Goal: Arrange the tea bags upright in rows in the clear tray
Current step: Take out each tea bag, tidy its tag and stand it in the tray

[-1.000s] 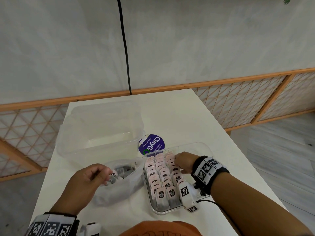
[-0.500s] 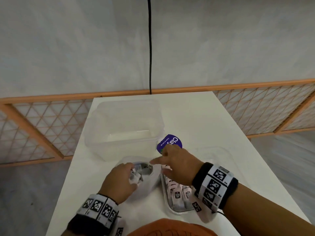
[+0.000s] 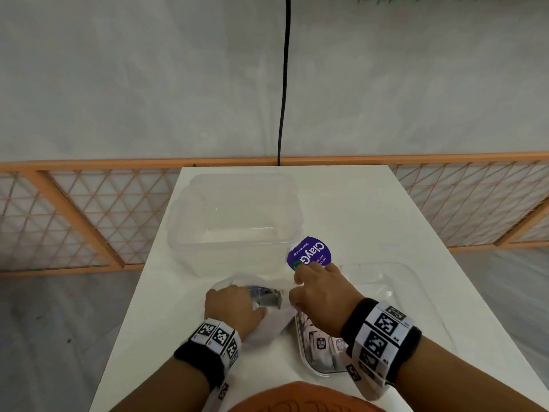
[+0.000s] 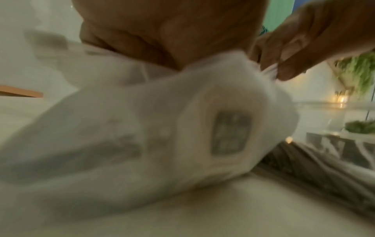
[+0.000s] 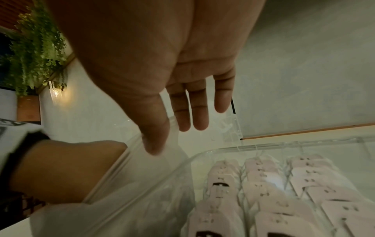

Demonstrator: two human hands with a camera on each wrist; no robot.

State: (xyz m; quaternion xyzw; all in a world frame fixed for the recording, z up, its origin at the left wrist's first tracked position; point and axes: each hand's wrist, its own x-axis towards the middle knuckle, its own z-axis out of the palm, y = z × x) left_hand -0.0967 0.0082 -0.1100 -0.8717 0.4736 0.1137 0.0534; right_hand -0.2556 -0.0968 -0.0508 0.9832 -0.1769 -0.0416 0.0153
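Right hand [image 3: 322, 295] now off the tray rows, pinching the translucent plastic bag's [image 4: 142, 128] rim.
Left hand [image 3: 234, 307] grips the bag (remaining tea bags inside); pink-tagged tea bags [image 5: 263, 184] stand upright in the clear rectangular tray [image 5: 202, 157] beside it.

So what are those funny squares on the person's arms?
Both bare hands, left hand and right hand, have black wristbands wrapped with white tags printed with black square-pattern markers. There are no sleeves or gloves.

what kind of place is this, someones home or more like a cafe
Hard to say; it looks more like a cafe or styled indoor space than a kitchen. A small white table stands against a plain wall with an orange lattice railing, and hanging greenery and a glass wall lamp show nearby.
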